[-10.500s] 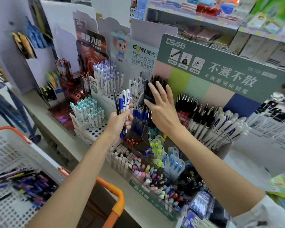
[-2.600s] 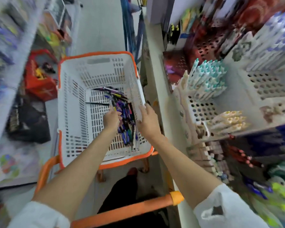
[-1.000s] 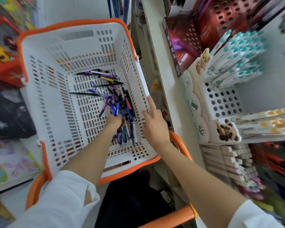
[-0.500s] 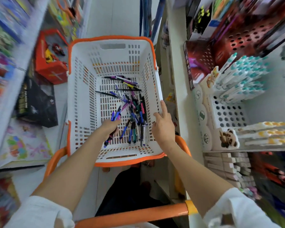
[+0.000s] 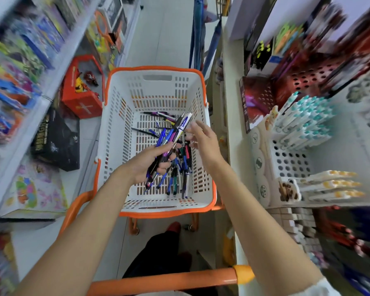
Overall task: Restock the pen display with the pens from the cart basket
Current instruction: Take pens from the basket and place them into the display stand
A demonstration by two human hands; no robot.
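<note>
Our left hand (image 5: 146, 162) curls its fingers around a bundle of pens (image 5: 175, 133) and holds it above the white cart basket (image 5: 115, 135), the upper ends slanting up toward the far right corner. Our right hand (image 5: 203, 139) hangs just beside the top of that bundle with its fingers relaxed and slightly spread, holding nothing, though blur keeps us from telling whether a fingertip touches a pen. Loose pens (image 5: 179, 174) lie on the basket floor under both hands, and the pen display (image 5: 291, 154) stands on the shelf to our right, with teal-capped pens (image 5: 308, 120) in its perforated tray.
</note>
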